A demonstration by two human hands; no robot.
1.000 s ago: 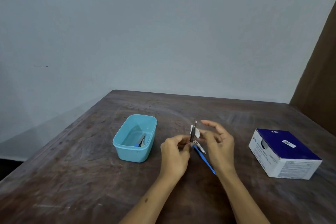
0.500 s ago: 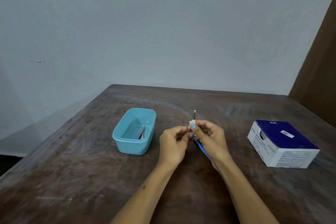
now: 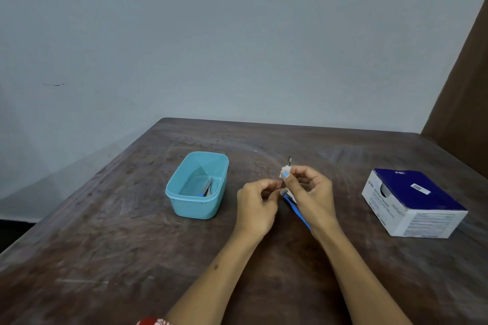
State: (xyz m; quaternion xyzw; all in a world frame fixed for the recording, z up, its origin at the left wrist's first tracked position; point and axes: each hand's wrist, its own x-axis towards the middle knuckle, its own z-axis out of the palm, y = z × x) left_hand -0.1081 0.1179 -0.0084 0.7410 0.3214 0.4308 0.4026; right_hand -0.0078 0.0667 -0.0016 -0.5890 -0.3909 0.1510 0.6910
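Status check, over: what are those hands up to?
Left hand pinches thin dark metal tool. Right hand pinches small white pad round it. Nothing in the way.

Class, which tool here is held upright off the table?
The thin metal tool between the left hand and right hand, white pad on it; the blue-handled tool lies on the table, a third tool lies in the teal tub.

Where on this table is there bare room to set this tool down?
Bare wood lies between the right hand and the white-and-blue box, across the near-left table in front of the teal tub, and along the far edge. Crowded spot: between left hand and right, both gripping the metal tool, a blue-handled tool lying beneath.
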